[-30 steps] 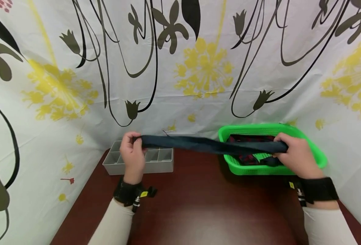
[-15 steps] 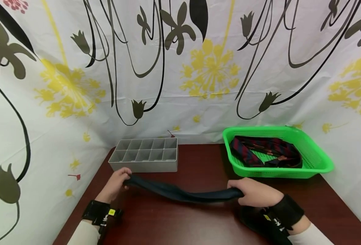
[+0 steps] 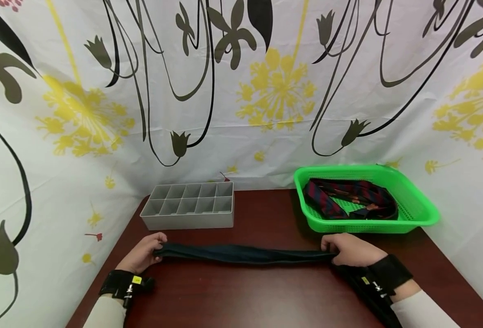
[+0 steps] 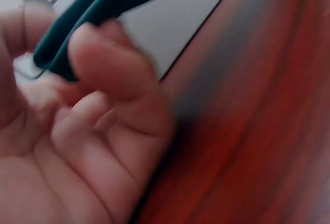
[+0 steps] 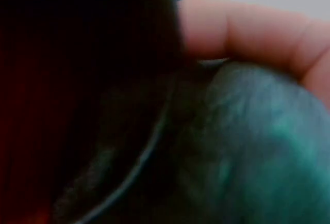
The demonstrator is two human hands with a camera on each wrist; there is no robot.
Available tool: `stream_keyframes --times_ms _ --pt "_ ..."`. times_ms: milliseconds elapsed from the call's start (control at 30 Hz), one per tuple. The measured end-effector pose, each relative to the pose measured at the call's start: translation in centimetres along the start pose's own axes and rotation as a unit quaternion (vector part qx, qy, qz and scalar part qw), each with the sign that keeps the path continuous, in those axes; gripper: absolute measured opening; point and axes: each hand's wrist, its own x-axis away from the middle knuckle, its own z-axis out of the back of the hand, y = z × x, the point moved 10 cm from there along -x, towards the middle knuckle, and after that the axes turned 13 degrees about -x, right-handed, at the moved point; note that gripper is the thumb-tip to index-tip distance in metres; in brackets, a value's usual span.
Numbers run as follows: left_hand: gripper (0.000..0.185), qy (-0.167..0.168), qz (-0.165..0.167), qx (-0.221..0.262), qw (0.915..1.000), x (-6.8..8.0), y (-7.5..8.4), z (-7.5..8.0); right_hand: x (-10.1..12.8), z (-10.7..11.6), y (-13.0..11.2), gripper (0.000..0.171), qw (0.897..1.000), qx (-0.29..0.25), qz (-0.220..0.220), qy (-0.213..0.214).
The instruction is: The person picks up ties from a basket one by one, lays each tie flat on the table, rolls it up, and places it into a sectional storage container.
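A long dark teal necktie [image 3: 241, 254] is stretched sideways just over the table in the head view, sagging slightly. My left hand [image 3: 140, 253] pinches its left end between thumb and fingers; in the left wrist view that end [image 4: 98, 10] is folded into layers. At the other side my right hand [image 3: 353, 250] grips the necktie, and a loose dark length [image 3: 368, 298] hangs down below that wrist. Teal cloth [image 5: 278, 136] fills much of the right wrist view under a finger [image 5: 252, 25], blurred and dark.
A grey divided box [image 3: 188, 221] with several compartments stands at the back left of the brown table [image 3: 241, 291]. At the back right is a green basket [image 3: 360, 226] with a red-and-navy striped necktie [image 3: 327, 200] inside. A flower-printed curtain [image 3: 225, 105] closes off the back and sides.
Both hands have come down and nearer with the dark teal necktie, off the box and basket. In the last half second the right hand moved slightly right, and the necktie straightened.
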Motion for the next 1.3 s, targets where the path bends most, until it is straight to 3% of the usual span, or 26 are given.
stream_keyframes --times_ms 100,267,433,533,633,767,867,967,1067,1200,1300 --pt "0.032 -0.016 -0.021 -0.005 0.9996 0.5 0.0 0.8 0.1 0.3 0.6 0.025 0.999 -0.04 -0.002 -0.016" --pt "0.04 -0.007 -0.039 0.055 0.9977 0.7 -0.1 1.9 1.2 1.4 1.2 0.014 0.99 -0.125 0.02 -0.064" --pt "0.042 -0.011 -0.039 0.077 0.9962 0.6 -0.3 1.9 2.4 3.0 2.8 0.012 0.986 -0.135 0.052 -0.078" --pt "0.043 -0.008 -0.039 0.1 0.9942 0.6 -0.3 1.9 2.9 4.2 4.5 0.016 0.992 -0.111 0.032 -0.053" --pt "0.043 0.001 -0.034 0.121 0.9921 0.7 -0.4 2.1 3.6 5.3 6.6 0.011 0.996 -0.085 -0.018 -0.023" --pt "0.04 0.031 -0.013 0.105 0.9939 0.9 -0.9 2.6 4.6 6.8 7.8 0.028 0.996 -0.029 -0.082 0.023" --pt "0.036 0.055 0.004 0.082 0.9951 1.1 -1.1 3.0 4.7 7.3 7.0 0.01 0.992 0.023 -0.106 0.056" --pt "0.033 0.069 0.012 0.07 0.9951 1.4 -1.2 3.2 4.5 7.2 5.5 0.045 0.987 0.069 -0.116 0.084" --pt "0.028 0.079 0.019 0.061 0.9948 1.6 -1.3 3.4 4.2 6.6 3.6 0.058 0.985 0.096 -0.108 0.093" --pt "0.023 0.08 0.03 0.051 0.995 1.6 -1.5 3.3 2.8 3.2 0.7 0.043 0.997 0.046 -0.056 0.012" --pt "0.022 0.086 0.037 0.05 0.9944 1.6 -1.5 3.3 1.5 -0.6 -1.0 0.021 0.997 -0.021 -0.021 -0.073"
